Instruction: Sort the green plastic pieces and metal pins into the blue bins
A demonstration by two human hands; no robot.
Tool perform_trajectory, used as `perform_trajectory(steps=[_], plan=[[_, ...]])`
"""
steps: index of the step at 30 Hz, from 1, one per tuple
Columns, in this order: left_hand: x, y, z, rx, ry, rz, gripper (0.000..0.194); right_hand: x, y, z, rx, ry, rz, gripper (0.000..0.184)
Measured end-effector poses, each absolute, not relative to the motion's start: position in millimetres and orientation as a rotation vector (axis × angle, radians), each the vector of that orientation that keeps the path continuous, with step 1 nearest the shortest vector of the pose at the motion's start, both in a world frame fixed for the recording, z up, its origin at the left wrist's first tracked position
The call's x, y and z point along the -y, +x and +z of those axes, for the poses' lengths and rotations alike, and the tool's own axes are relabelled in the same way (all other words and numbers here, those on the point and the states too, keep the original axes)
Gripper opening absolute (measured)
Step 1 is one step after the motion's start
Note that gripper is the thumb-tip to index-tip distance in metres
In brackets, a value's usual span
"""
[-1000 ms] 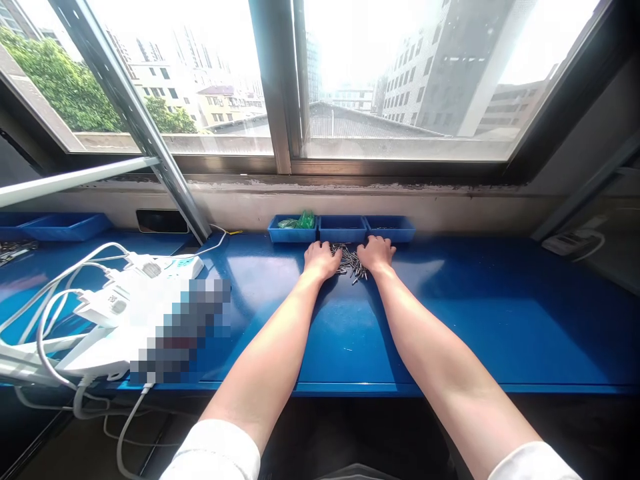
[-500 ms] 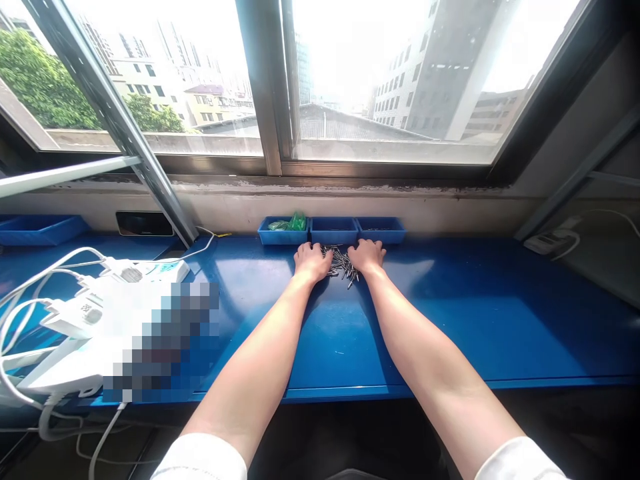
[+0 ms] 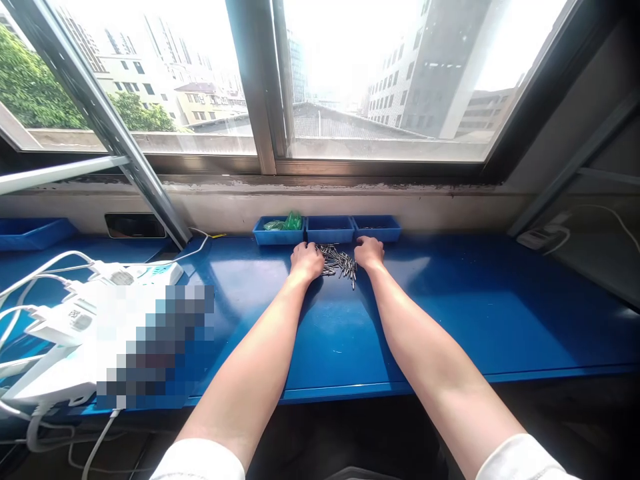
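Observation:
A loose pile of thin dark metal pins [image 3: 343, 262] lies on the blue table in front of the trays; their exact kind is too small to make out. At the pile's left edge rests my left hand [image 3: 307, 261], fingers bent and apart, touching the pins there. Just right of the pile is my right hand [image 3: 370, 253], a small gap between it and the pins. Its fingers are loosely bent, with nothing visible in them. Behind the hands stand three blue trays: the left tray [image 3: 278, 236] holds green plastic, then come a middle tray [image 3: 330, 235] and a right tray [image 3: 377, 235].
To the left, a white power strip [image 3: 167, 273] with plugs and cables lies on the blue table [image 3: 345, 353], beside a blurred-out patch. A metal shelf post [image 3: 145, 183] rises behind it. A window runs along the back; an adapter [image 3: 537, 237] sits far right.
The view has turned a little to the right, so the scene shifts left. My right hand has drawn away from the pile to the right; my left hand stays at its left edge.

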State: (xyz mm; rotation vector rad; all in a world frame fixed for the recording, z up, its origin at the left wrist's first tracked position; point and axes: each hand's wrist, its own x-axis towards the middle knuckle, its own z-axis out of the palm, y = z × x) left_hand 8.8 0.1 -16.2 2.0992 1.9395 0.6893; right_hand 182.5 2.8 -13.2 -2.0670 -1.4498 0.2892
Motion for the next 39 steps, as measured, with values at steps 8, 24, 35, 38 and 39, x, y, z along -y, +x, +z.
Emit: perform_trajectory(steps=[8, 24, 35, 38, 39], plan=[[-0.2, 8.0, -14.5, -1.927, 2.062, 0.701, 0.044, -6.4, 187.5, -14.4, 1.495, -2.024, 0.347, 0.045], [-6.7, 6.3, -14.9, -1.958, 1.957, 0.764, 0.040, 17.5, 180.6, 16.9, 1.669, -2.236, 0.480, 0.026], [6.6, 12.0, -6.2, -1.783, 2.168, 1.019, 0.026, 6.5, 165.6, 2.8, 1.564, -1.492, 0.541, 0.021], [15.7, 17.0, -1.8, -1.645, 2.310, 0.992, 0.025, 4.3, 157.0, -1.3, 1.433, -1.310, 0.759, 0.024], [17.6, 18.2, -1.2, -1.622, 2.331, 0.983, 0.025, 3.8, 155.4, -2.5, 1.382, -1.263, 0.831, 0.024]])
